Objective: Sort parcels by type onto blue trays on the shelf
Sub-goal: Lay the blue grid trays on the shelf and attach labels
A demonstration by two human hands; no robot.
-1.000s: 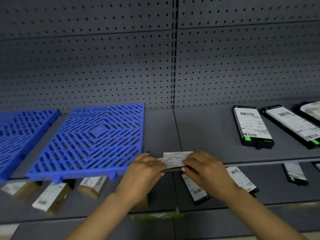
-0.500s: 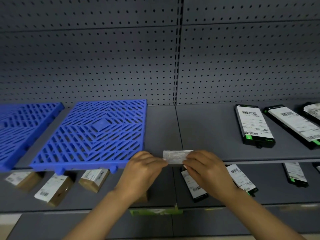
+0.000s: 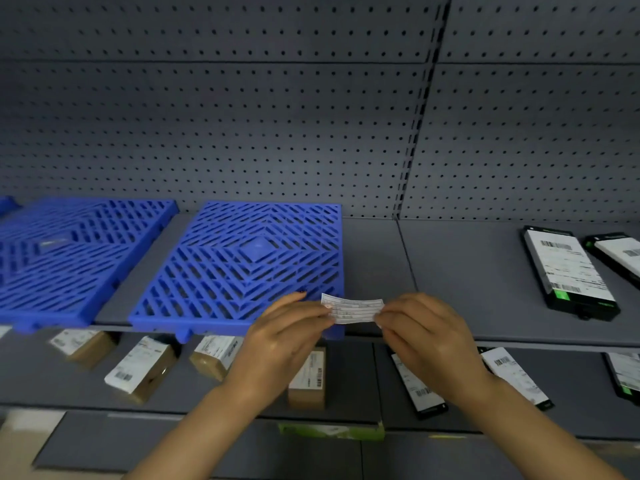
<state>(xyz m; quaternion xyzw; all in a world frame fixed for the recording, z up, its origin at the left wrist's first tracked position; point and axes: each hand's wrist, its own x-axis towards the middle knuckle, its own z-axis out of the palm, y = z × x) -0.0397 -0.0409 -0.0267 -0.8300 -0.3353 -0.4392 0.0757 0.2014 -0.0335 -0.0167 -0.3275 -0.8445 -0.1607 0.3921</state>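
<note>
A small white printed label (image 3: 353, 309) is stretched between my left hand (image 3: 287, 336) and my right hand (image 3: 422, 336), each pinching one end. It hangs over the front right corner of a blue slatted tray (image 3: 242, 268) on the upper shelf. A second blue tray (image 3: 69, 258) lies to its left. Black flat parcels with white labels (image 3: 568, 271) lie on the upper shelf at the right. On the shelf below, brown box parcels (image 3: 142, 372) sit at the left and more black flat parcels (image 3: 516, 375) at the right.
A grey pegboard wall (image 3: 311, 116) backs the shelf. Bare grey shelf surface (image 3: 460, 271) stretches between the near tray and the black parcels. A green-and-white item (image 3: 332, 431) lies on a lower shelf edge under my hands.
The view has shifted so the trays sit further right. My hands with the label have moved left and now hold it over the tray's front right corner.
</note>
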